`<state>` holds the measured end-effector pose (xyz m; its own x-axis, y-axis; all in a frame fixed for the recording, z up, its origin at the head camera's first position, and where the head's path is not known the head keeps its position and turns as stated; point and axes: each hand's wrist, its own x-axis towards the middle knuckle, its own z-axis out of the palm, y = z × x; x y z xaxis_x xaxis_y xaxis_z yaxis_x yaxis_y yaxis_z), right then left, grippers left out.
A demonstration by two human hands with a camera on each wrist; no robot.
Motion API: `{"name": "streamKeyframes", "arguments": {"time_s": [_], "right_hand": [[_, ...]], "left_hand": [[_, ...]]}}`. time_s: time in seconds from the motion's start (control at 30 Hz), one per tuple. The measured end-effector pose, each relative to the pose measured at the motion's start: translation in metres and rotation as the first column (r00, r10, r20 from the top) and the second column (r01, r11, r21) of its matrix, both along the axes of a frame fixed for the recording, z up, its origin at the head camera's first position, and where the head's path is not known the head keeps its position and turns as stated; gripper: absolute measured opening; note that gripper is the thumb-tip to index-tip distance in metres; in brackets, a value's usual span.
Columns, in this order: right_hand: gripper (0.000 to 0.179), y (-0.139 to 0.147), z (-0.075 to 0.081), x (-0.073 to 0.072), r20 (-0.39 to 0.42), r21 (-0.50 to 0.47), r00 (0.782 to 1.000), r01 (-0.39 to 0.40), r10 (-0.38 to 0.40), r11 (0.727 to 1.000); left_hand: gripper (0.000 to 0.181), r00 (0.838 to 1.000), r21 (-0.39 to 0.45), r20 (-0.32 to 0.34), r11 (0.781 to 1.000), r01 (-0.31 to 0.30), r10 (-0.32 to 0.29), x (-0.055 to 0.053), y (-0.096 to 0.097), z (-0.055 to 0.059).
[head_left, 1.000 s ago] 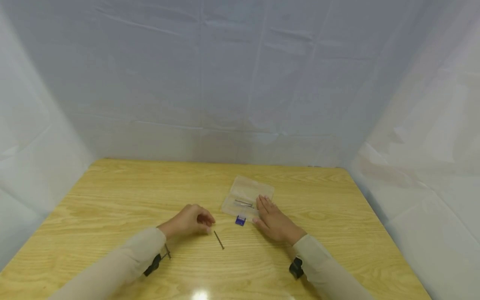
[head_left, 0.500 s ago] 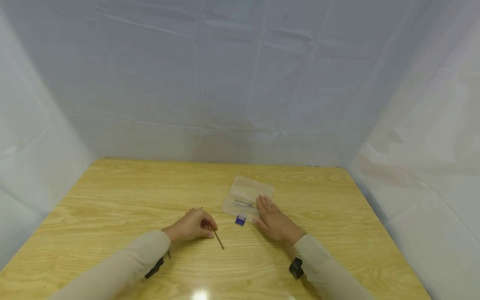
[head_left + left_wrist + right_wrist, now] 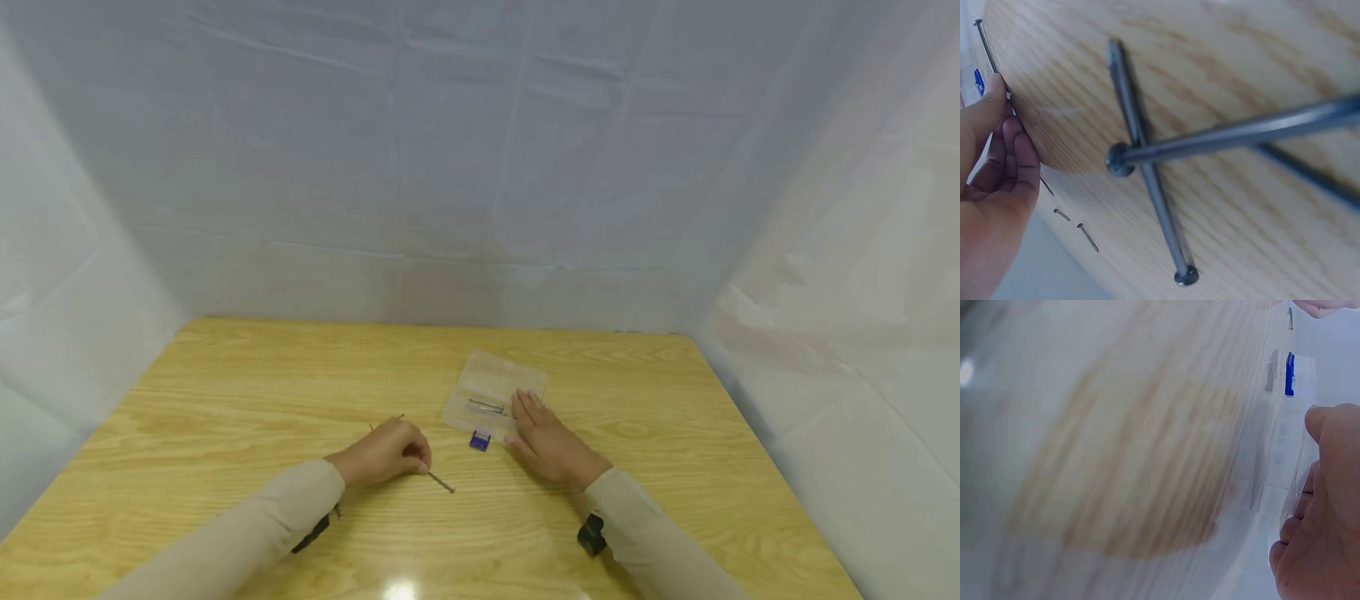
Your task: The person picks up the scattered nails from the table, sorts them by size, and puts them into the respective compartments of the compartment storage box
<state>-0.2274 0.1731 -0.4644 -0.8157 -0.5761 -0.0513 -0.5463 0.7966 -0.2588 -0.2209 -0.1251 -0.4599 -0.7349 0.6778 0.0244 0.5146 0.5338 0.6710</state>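
Observation:
My left hand (image 3: 390, 450) pinches a long nail (image 3: 442, 482) between thumb and fingertips, its head end sticking out toward the right. In the left wrist view the same nail (image 3: 986, 47) rises beyond the thumb. To the right, my right hand (image 3: 551, 442) rests with straight fingers on the right side of a clear plastic case (image 3: 495, 377), whose lid lies open. Several nails (image 3: 487, 407) lie in the case. A blue latch (image 3: 480, 441) hangs at its front edge. The right wrist view shows the thumb and fingers along the case wall (image 3: 1282, 450).
Several large nails (image 3: 1160, 212) lie crossed on the wooden table (image 3: 300, 367) by the left wrist. Smaller-looking nails (image 3: 1088, 237) lie beyond the left hand. White sheeting (image 3: 480, 167) surrounds the table at the back and sides.
My left hand has come down to the nail on the table and pinched it; the nail has swung to a flatter angle. My right hand stays on the case.

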Motion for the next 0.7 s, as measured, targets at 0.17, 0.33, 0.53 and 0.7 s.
{"name": "streamKeyframes", "arguments": {"time_s": [0.17,0.33,0.53,0.7], "right_hand": [[0.063,0.0001,-0.0006,0.0000,-0.003,-0.012,1.000,0.000,0.000,1.000],[0.063,0.0007,-0.0022,-0.0003,-0.008,-0.025,1.000,0.000,0.000,1.000],[0.063,0.0010,-0.0023,0.0001,-0.011,-0.033,1.000,-0.007,0.007,0.999],[0.063,0.0008,-0.0018,-0.0006,-0.008,-0.019,1.000,0.002,-0.002,1.000]], "left_hand": [[0.010,1.000,-0.016,-0.020,1.000,0.022,-0.022,-0.0003,-0.0002,-0.0010],[0.011,0.998,-0.022,-0.045,0.999,0.033,-0.034,-0.0002,-0.0006,-0.0015],[0.009,1.000,-0.006,-0.017,1.000,0.007,-0.007,-0.0016,-0.0015,0.0009],[0.008,0.999,0.029,-0.023,0.999,-0.035,0.036,-0.0075,0.0005,0.0066]]}}
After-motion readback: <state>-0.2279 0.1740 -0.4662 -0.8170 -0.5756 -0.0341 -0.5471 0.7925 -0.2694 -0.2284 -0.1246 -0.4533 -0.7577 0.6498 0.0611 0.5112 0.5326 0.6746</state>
